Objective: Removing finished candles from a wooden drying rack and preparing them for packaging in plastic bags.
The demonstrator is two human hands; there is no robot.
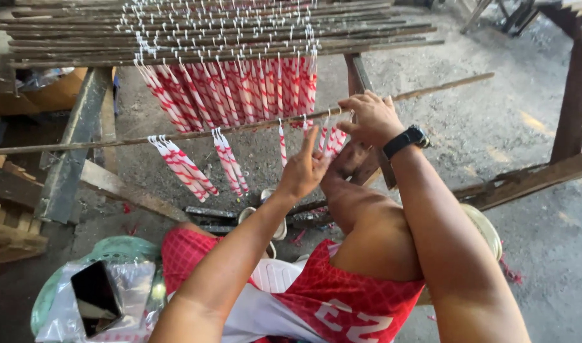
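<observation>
- R hand [372, 118], w/ black wristwatch [406, 139], grips thin stick [176, 134] at frame ctr-right.
- L hand [302, 169] just below, fingers up by hanging red-white candles [331, 140].
- Phone [95, 297] lower left.

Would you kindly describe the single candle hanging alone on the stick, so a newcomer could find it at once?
Start at the long thin stick running across in front of the wooden rack. Follow it toward the right hand; just beside the left hand hangs one red-and-white striped candle. Its neighbours hang in bunches; it hangs alone.
</observation>
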